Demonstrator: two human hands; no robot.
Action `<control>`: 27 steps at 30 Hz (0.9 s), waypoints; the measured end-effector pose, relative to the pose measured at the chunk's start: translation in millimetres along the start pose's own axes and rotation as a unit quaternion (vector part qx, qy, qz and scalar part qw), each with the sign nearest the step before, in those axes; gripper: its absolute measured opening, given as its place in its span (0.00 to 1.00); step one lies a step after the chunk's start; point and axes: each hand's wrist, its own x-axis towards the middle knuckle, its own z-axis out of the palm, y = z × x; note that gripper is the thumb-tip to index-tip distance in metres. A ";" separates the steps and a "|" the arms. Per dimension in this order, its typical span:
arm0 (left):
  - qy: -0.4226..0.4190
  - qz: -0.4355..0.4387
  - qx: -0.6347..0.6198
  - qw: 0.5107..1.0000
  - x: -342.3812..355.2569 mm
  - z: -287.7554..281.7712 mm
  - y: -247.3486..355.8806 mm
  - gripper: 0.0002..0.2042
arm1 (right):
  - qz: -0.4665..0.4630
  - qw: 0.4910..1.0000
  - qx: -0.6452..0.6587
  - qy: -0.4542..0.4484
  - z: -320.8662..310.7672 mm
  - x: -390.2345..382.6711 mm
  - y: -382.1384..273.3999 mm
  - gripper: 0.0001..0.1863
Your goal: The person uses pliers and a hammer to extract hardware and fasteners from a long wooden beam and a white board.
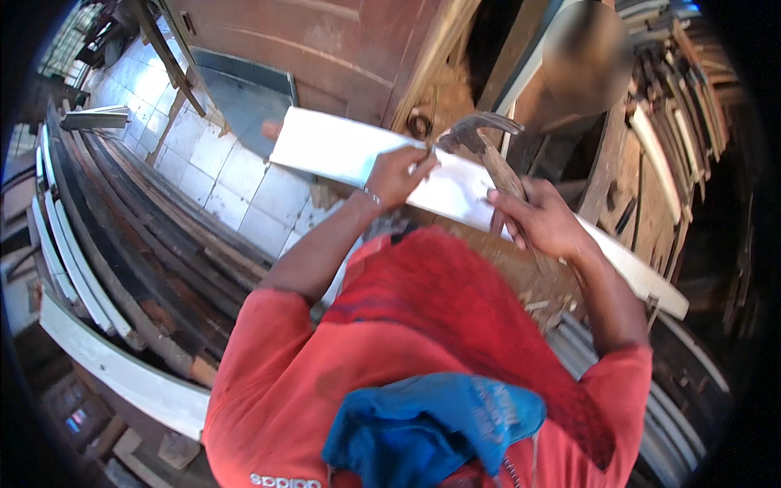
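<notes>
A long white board [325, 146] lies slantwise in front of me, from upper left to lower right. My right hand [541, 218] is wrapped round the wooden handle of a claw hammer [500, 167]. Its dark metal head is just above the board, with the curved claw pointing right and the striking end close to my left fingertips. My left hand [399, 175] rests at the board with its fingers pinched together near the hammer head. Whatever is between those fingers is too small to make out.
Long dark timbers [146, 236] are stacked at the left beside a white plank [122, 370]. A brown panelled door [317, 41] stands ahead. Many wood strips [675, 122] are piled at the far right, near a blurred person [587, 57]. White floor tiles [220, 183] show beyond the timbers.
</notes>
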 end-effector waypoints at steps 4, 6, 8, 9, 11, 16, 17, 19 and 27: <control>0.038 0.062 -0.011 0.997 1.1 1.9 -2.3 0.08 | -0.297 0.922 0.185 0.166 4.6 -37.4 -31.7 0.16; 0.037 0.070 -0.014 0.997 2.7 2.0 -3.4 0.08 | -0.370 0.891 0.123 0.235 17.1 -28.0 -21.6 0.14; 0.029 0.079 -0.018 0.996 2.9 1.9 0.6 0.09 | -0.231 0.955 -0.047 0.178 17.6 -0.1 9.9 0.18; -0.001 0.025 0.005 1.000 6.6 -3.6 3.0 0.09 | -0.092 0.979 -0.173 0.053 14.1 9.1 12.5 0.21; -0.031 -0.028 0.031 0.999 11.2 -10.1 4.7 0.09 | -0.006 0.999 0.035 -0.021 -1.0 4.5 11.6 0.21; 0.021 0.090 0.045 0.995 19.2 -19.9 27.4 0.13 | -0.092 0.969 0.172 0.150 -4.2 18.4 84.2 0.19; 0.054 0.130 0.067 0.988 29.0 -28.5 48.5 0.15 | -0.102 0.959 0.161 0.208 -6.0 25.7 104.3 0.19; -0.086 0.133 0.190 0.969 52.3 -38.5 76.3 0.15 | -0.069 0.956 0.117 0.259 -8.4 40.8 144.0 0.20; -0.587 0.113 0.560 0.574 101.9 6.7 109.3 0.14 | -0.048 0.867 -0.205 0.453 -29.9 79.5 277.9 0.33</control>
